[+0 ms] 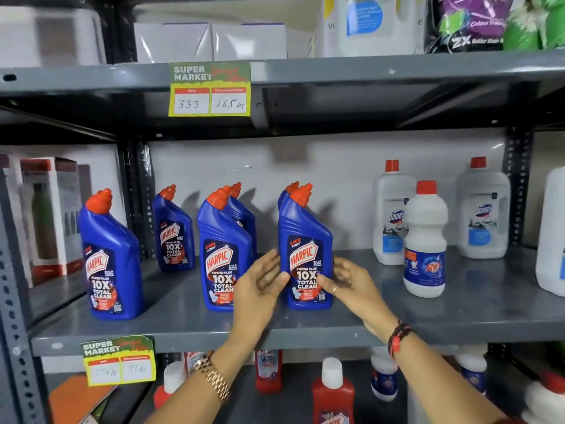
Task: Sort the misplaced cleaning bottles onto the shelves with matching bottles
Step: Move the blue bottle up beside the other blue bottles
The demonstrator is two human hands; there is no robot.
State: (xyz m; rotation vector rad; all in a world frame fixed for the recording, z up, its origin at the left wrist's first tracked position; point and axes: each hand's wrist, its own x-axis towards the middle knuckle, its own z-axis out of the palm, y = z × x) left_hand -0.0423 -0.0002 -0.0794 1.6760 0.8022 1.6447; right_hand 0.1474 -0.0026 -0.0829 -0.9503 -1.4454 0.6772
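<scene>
Head view: both hands flank an upright blue plastic Harpic bottle with an orange cap [305, 255] on the grey metal shelf [397, 313]. The left hand [260, 286] and right hand [348, 280] lie open-palmed, fingertips touching its label. Another blue Harpic bottle [224, 255] stands just left; a white red-capped Rin bottle [425, 240] stands right, apart.

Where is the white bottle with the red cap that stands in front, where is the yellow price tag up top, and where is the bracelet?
White bottle [425, 240]: head view, on its body.
Price tag [209, 90]: head view, on its middle.
Bracelet [398, 337]: head view, on the band.
</scene>
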